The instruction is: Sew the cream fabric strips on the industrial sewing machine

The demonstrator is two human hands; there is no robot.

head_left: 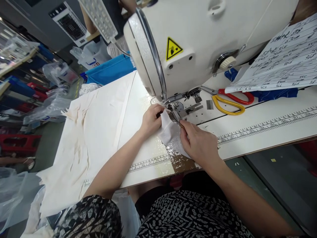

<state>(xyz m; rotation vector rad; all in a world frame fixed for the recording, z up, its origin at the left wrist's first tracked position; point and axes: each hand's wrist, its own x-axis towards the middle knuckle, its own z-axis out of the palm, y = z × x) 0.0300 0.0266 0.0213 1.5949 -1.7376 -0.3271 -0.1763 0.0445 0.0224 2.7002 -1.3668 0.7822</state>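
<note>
A small white piece of fabric (165,127) lies at the needle area of a sewing machine (173,96). At its left edge, my left hand (152,118) is closed, fingers pinching the cloth just in front of the presser foot. My right hand (199,142) grips slim metal tweezers (175,116), whose tips point at the fabric beside the foot. The exact spot where the tips meet the cloth is too small to make out. Below the fabric, clear tape covers part of the table edge.
Scissors with red and yellow handles (229,103) rest right of the needle plate. A handwritten sheet (279,62) hangs over blue cloth (274,94). Pale fabric pieces (81,138) are spread on the table's left side. A blue cloth bin (111,71) stands behind. Another person's arm shows at the top.
</note>
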